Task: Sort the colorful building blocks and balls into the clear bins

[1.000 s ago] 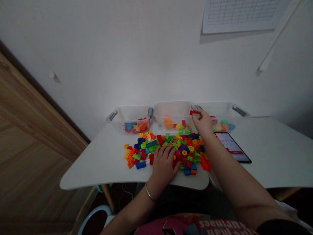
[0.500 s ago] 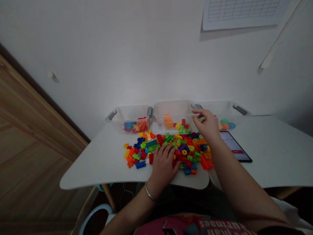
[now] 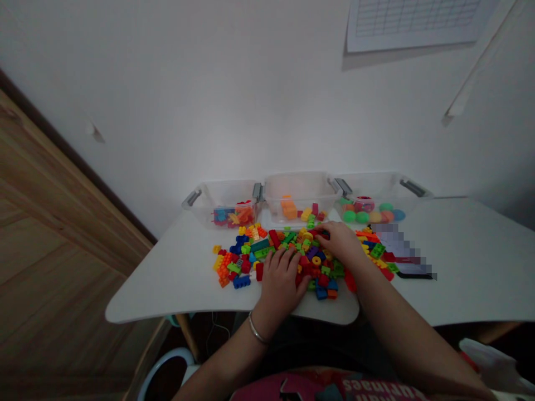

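A heap of small plastic building bricks [image 3: 254,250] in red, orange, yellow, green and blue lies on the white table [image 3: 167,278]. My left hand [image 3: 281,277] rests flat on the near part of the heap, fingers stretched out. My right hand [image 3: 340,240] is down on the far right part of the heap, fingers curled among the bricks; what they hold, if anything, is hidden. Behind the heap stand three clear plastic bins: the left bin [image 3: 209,196] with red, blue and orange bricks, the middle bin [image 3: 296,186] with orange and yellow ones, the right bin [image 3: 384,186] with round coloured pieces.
A phone [image 3: 412,262] lies on the table right of the heap, partly under bricks. A white wall rises right behind the bins, with a paper chart [image 3: 413,22] up high. Wooden panelling [image 3: 50,223] fills the left. A round stool rim [image 3: 161,367] shows below the table.
My right hand held a red brick over the right bin, let it go there, then came back down onto the heap. My left hand stayed put.
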Available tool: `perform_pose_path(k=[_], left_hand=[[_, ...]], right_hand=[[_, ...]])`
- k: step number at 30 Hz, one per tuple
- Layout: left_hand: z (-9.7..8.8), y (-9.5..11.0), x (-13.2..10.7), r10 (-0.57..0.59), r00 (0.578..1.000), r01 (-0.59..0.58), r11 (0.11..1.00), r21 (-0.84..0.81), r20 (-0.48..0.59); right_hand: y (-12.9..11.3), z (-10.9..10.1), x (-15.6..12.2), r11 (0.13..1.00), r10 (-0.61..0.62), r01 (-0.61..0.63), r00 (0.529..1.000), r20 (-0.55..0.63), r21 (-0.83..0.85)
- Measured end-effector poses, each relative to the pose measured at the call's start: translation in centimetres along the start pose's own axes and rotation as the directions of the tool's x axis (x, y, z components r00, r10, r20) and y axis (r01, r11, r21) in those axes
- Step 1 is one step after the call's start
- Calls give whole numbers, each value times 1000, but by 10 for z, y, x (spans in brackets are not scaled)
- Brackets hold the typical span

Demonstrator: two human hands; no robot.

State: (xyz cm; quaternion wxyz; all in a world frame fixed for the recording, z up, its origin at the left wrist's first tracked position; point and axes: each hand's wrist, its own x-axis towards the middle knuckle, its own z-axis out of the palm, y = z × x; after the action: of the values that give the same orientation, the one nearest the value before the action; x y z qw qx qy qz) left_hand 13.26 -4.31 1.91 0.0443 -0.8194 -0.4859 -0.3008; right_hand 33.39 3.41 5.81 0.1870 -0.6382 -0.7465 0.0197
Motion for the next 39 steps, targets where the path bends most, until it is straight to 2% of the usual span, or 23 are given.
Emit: perform_pose_path(k=[12,16,19,22,25,28,31,35,37,39], left_hand=[[1,0,0,4,1000,-4,1000,-6,3],[1,0,-1,7,1000,-7,1000,3,-3],[0,-1,-1,12,1000,-12,1000,4,-10],[0,-1,-1,11,1000,-11,1000,-3,-8],[0,0,0,1,1000,-1,1000,-11,-2],[0,0,0,-5,1000,5,1000,-14,0],[0,0,0,0,1000,0,1000,-14,0],[0,-1,-1,-1,1000,1,1000,-18,-1],[0,-1,-1,1,1000,-1,1000,-20,-3],[0,-1,-2,5,1000,-5,1000,-20,-5]], right_hand=[[0,9,2,995,53,-55,998,-24,-88],[5,14,2,998,48,-53,995,-91,-47],[11,16,4,1000,18,-15,980,-197,19],[17,10,7,989,-38,91,922,-386,119],[19,-4,8,966,-25,167,818,-574,196],[19,-19,9,948,64,176,710,-701,265],[19,-24,18,909,217,145,634,-742,390],[22,-19,39,785,424,120,611,-668,608],[22,-17,50,783,428,106,623,-654,613],[21,-17,58,823,377,92,651,-659,561]])
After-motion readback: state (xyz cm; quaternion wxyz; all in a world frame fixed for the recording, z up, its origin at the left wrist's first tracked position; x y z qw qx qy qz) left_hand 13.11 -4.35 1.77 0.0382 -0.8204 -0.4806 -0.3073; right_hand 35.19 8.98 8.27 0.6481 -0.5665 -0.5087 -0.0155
